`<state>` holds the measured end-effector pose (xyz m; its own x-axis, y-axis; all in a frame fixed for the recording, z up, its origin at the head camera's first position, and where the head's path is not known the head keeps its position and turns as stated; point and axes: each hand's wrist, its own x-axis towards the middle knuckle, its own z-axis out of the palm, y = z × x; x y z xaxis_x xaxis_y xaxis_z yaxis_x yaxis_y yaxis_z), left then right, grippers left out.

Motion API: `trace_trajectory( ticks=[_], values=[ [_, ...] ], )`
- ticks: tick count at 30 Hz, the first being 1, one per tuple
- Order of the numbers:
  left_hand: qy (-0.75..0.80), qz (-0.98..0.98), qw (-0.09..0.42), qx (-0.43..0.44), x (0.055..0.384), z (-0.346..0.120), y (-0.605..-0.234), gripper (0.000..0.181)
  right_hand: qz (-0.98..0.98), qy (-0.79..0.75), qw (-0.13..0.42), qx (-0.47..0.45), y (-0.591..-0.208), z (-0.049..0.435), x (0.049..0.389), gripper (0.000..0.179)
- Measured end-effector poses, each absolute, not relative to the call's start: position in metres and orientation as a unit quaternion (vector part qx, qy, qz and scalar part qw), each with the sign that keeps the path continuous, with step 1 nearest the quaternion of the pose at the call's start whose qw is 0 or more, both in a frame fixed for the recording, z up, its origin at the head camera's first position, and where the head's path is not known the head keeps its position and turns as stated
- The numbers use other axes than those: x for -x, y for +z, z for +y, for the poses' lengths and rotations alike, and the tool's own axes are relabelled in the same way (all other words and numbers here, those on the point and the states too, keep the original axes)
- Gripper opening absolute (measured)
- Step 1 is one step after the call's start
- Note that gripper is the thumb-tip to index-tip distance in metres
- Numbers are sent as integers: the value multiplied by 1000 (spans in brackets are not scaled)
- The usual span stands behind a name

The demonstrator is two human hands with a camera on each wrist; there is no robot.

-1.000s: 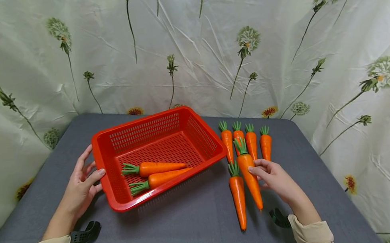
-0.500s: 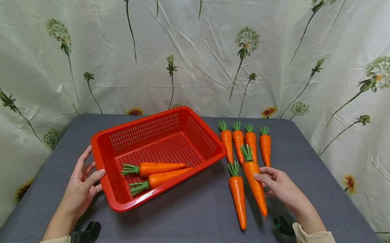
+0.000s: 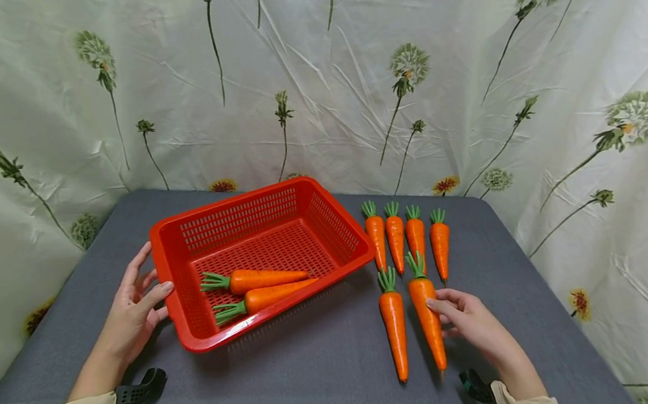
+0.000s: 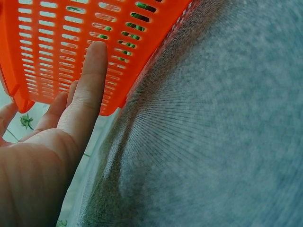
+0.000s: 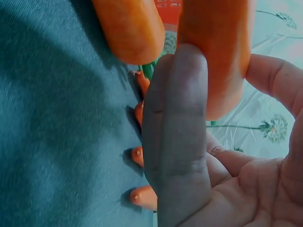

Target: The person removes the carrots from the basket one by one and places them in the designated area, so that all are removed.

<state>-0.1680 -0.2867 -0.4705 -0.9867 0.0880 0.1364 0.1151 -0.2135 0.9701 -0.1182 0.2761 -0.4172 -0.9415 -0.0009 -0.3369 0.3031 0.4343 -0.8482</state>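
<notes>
In the head view my left hand (image 3: 137, 303) holds the left end of a red plastic basket (image 3: 266, 248), thumb at the rim. Its fingers reach along the slotted outer wall (image 4: 71, 71) in the left wrist view. Two carrots (image 3: 266, 278) with green tops lie inside the basket. On the right, my right hand (image 3: 472, 318) pinches another carrot (image 3: 425, 314) between thumb and fingers, its green top pointing away from me. A loose carrot (image 3: 395, 334) lies close to the left of it, nearly parallel. In the right wrist view the held carrot (image 5: 222, 52) rises from between the fingers.
Several more carrots (image 3: 396, 240) lie in a row at the table's back right, green tops toward the back. The grey tabletop (image 3: 297, 391) meets a hanging cloth (image 3: 308, 64) printed with dandelions. Black straps (image 3: 141, 389) sit at the wrists.
My right hand has drawn the pinched carrot toward me and slightly right, out from over the back row, to beside the loose carrot. My left hand and the basket stay put.
</notes>
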Motion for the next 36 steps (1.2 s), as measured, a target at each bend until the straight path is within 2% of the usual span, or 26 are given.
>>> trace_trajectory(
  ticks=[36],
  values=[
    [-777,-624,10,81,168,-286,-469,84,838,-502,168,-130,-440,268,116,55]
  ],
)
